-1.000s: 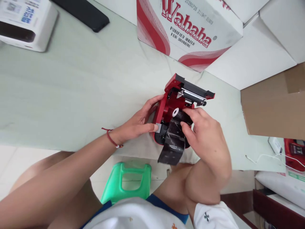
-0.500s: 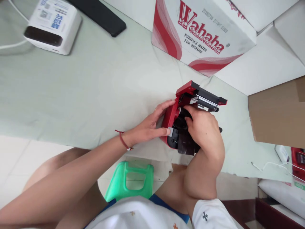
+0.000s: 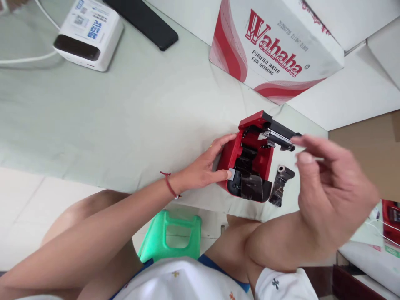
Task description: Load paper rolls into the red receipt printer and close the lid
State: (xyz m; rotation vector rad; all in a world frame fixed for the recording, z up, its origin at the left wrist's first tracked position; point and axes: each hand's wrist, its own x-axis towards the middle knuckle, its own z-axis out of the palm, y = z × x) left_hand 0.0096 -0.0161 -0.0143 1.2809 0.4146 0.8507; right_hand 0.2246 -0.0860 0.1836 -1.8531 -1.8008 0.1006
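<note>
A red label printer point(image 3: 230, 156) stands on the cloth-covered table with its lid point(image 3: 254, 121) raised. Dark glossy film point(image 3: 251, 186) lies inside it and over its front edge. My left hand point(image 3: 208, 168) grips the printer's left side, its thumb on a grey tab point(image 3: 231, 174) at the front corner. To the right of the printer, my right hand point(image 3: 331, 183) is raised with thumb and forefinger apart, holding nothing that I can see. Its fingertips are by the lid's right end; whether they touch cannot be told. A small roll of dark film point(image 3: 281, 185) rests beside the printer.
Behind the printer stands a white and red water carton point(image 3: 278, 54), with white boxes near it. A black flat bar point(image 3: 150, 25) and a white device point(image 3: 90, 37) with cables lie at the back left. A green stool point(image 3: 170, 235) is below the table edge.
My right hand has come out of the printer's inside and moved right, uncovering the film and the small roll. My left hand keeps its hold. The view has shifted slightly.
</note>
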